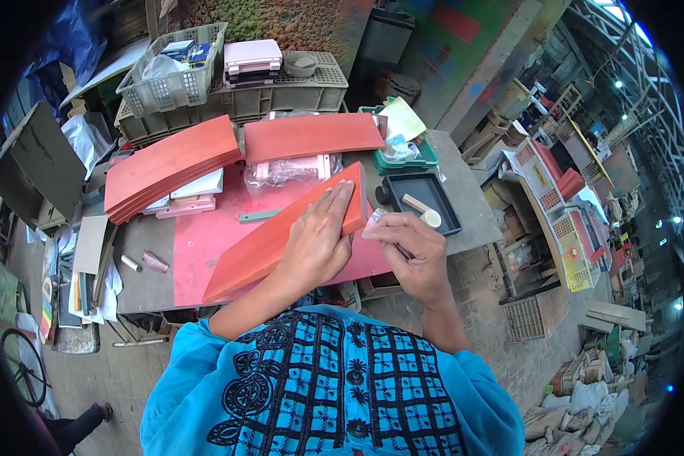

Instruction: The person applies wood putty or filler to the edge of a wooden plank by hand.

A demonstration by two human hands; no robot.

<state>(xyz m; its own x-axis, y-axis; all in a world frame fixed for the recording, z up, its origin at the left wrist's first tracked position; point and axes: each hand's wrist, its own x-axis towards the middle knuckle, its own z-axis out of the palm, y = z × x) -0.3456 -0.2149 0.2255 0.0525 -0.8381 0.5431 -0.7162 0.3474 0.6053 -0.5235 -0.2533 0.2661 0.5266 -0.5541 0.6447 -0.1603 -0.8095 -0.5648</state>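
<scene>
A red-painted curved board (273, 247) is tilted up on its edge over the pink-covered worktop. My left hand (319, 239) grips it near its upper right end, fingers lying along the broad face. Just right of the board's end, my right hand (412, 247) pinches a small pale pinkish folded piece (372, 222) against or very close to the edge; its material is hard to tell. Behind are a stack of similar red boards (171, 167) and another red board (311, 137) resting on plastic-wrapped pink pieces (292, 171).
A black tray (433, 199) holding a pale roll stands right of my hands, with a green basket (406, 156) behind it. Crates (273, 99) line the back. A short green strip (258, 216) lies on the pink sheet (194, 258). Papers and tools crowd the left side.
</scene>
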